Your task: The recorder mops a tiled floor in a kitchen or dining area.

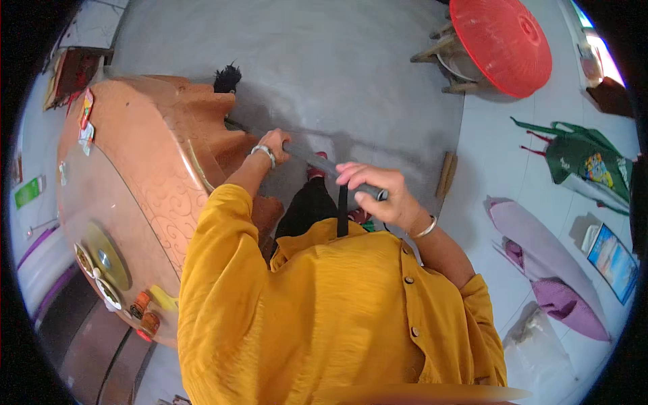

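Observation:
My left hand, with a pale bracelet at the wrist, is closed around a long grey pole. Nearer the pole's upper end, my right hand grips it with a silver bangle at the wrist. The pole slants down to the left, and its lower part passes beneath the orange tablecloth; what its far end carries is hidden. A black tufted thing sticks out by the cloth's far edge, and I cannot tell whether it belongs to the pole. One red shoe shows below the pole.
On the table at left stand a round turntable, dishes of food and jars. At right are a red mesh food cover over a wooden stool, a green bag, a mauve padded item and a plastic bag.

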Demonstrator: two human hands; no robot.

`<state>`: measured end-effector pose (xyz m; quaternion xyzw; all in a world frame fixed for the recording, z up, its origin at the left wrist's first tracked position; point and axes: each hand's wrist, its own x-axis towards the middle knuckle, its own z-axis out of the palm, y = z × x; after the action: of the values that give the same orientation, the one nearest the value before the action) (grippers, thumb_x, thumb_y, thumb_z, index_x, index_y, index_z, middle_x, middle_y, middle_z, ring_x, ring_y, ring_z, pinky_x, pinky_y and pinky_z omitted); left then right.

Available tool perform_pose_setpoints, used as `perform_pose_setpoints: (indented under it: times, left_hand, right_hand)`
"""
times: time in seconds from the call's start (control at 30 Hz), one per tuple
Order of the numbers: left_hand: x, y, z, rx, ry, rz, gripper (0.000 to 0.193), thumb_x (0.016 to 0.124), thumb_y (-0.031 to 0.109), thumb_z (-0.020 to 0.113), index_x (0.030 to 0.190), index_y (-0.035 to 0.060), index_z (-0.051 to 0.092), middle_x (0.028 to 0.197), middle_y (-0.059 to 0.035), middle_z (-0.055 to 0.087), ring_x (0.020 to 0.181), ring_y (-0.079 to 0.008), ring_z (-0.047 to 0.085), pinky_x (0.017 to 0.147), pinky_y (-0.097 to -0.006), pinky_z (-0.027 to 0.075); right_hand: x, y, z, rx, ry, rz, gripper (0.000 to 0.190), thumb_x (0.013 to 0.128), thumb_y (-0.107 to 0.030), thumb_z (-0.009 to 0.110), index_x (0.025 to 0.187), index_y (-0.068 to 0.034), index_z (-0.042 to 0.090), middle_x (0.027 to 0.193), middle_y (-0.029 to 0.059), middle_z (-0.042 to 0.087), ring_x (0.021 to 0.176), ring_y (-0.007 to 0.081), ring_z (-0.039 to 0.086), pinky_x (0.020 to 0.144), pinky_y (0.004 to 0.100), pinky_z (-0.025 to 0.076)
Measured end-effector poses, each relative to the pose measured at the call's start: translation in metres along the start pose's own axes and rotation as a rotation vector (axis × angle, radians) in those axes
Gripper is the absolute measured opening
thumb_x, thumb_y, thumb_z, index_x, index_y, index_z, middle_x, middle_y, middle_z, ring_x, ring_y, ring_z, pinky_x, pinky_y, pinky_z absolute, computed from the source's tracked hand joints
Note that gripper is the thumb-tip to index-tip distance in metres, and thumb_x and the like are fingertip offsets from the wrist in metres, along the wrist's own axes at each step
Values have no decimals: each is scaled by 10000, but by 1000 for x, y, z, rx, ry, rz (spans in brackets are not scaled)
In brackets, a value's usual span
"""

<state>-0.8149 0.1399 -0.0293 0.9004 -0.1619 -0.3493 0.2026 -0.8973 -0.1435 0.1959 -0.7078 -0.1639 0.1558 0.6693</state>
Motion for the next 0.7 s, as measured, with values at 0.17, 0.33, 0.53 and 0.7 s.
perform_pose_setpoints:
  times: [0.17,0.33,0.53,0.7]
  left_hand:
    - [-14,94,11,129,-70,121,369,601,182,687,959,95,659,961,-175,613,949,-344,578,820,-403,477]
    - [-14,201,87,72,-194,347,363,611,223,676,954,104,665,941,-168,638,934,-350,587,832,-406,477]
    - [-62,357,164,38,-420,543,385,598,221,664,963,95,662,989,-149,645,948,-334,598,828,-401,486]
    - [-97,428,266,-52,-542,898,300,602,164,634,896,114,670,823,-137,657,824,-318,631,733,-413,502]
  right_hand:
    - [-78,-14,-11,-58,78,-21,104,720,31,558,821,13,547,939,139,641,1031,323,599,941,419,443]
    - [-191,-67,-44,-67,248,15,71,696,-3,562,766,2,558,876,129,650,970,322,628,924,442,445]
    - [-326,-140,-47,-417,466,163,97,694,-112,564,702,-16,573,777,111,658,886,298,655,906,485,419]
    - [-373,-188,-26,-465,724,238,254,706,-255,596,635,-12,573,669,103,632,721,288,662,922,529,388]
